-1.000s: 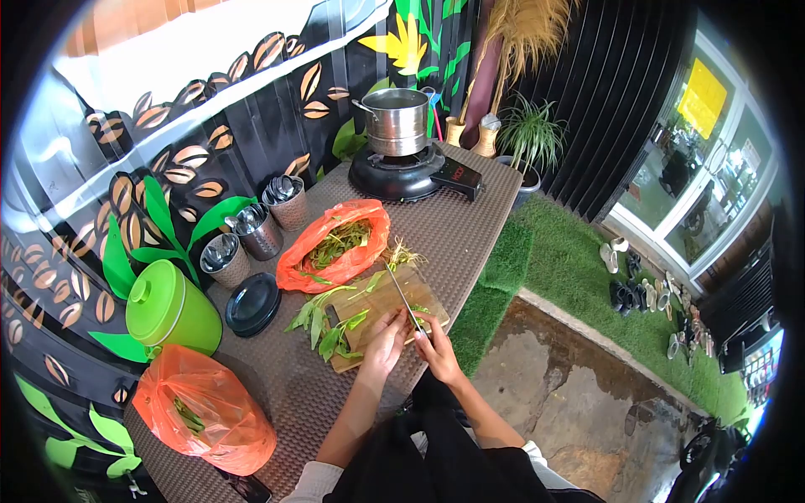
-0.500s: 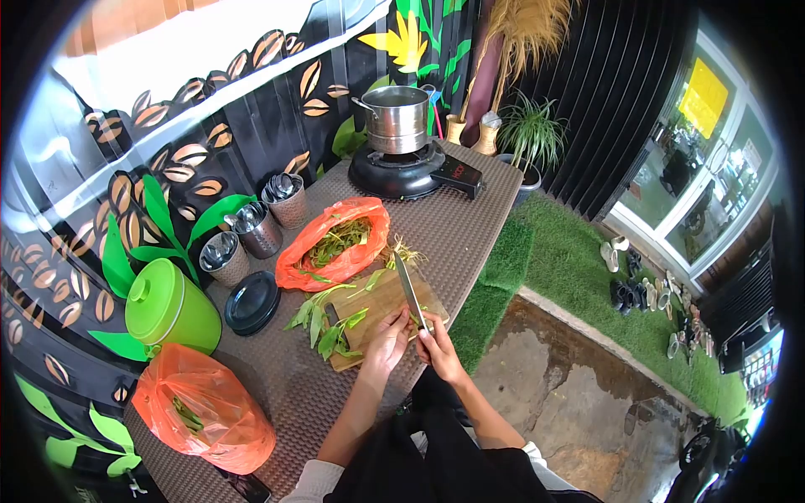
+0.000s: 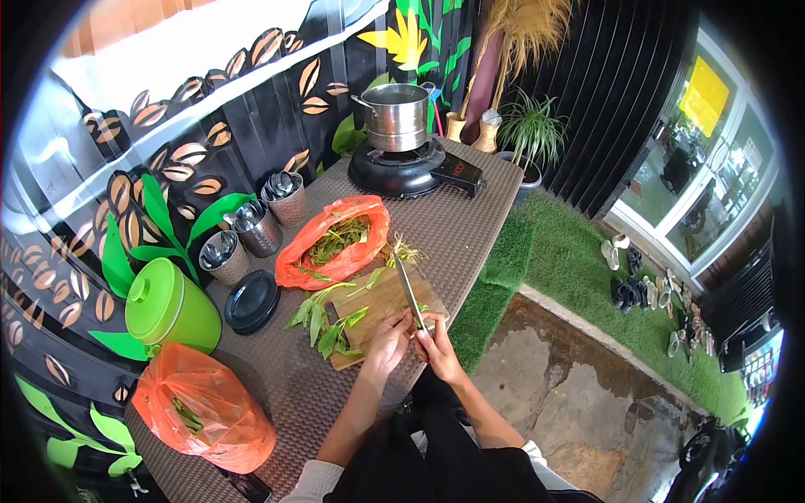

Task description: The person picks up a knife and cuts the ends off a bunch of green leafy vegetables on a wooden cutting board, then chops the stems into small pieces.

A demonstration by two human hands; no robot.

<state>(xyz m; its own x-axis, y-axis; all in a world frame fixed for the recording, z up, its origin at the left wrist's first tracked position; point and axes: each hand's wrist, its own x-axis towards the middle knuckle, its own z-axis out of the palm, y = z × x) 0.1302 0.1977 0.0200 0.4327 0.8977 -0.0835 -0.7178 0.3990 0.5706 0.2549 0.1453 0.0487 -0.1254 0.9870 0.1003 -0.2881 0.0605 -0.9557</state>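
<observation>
My right hand [image 3: 438,348] is wrapped round the handle of a knife [image 3: 406,287], whose blade points up and away over the wooden cutting board [image 3: 369,332]. Close beside it, my left hand [image 3: 389,339] pinches a small piece of green stem near the blade, partly hidden by the fingers. Green leaves [image 3: 334,339] lie on the board's left part and spill onto the table. An open orange bag [image 3: 295,267] holding cut greens stands just beyond the board, with pale roots [image 3: 406,251] beside it.
A pot [image 3: 397,122] sits on a black gas stove [image 3: 388,173] at the table's far end. Along the left are cutlery cups [image 3: 286,205], black plates [image 3: 251,302], a green container [image 3: 172,308] and another orange bag [image 3: 205,411]. The table's right edge [image 3: 482,272] borders the floor.
Both hands and the knife have shifted very slightly. The things on the table stay where they were.
</observation>
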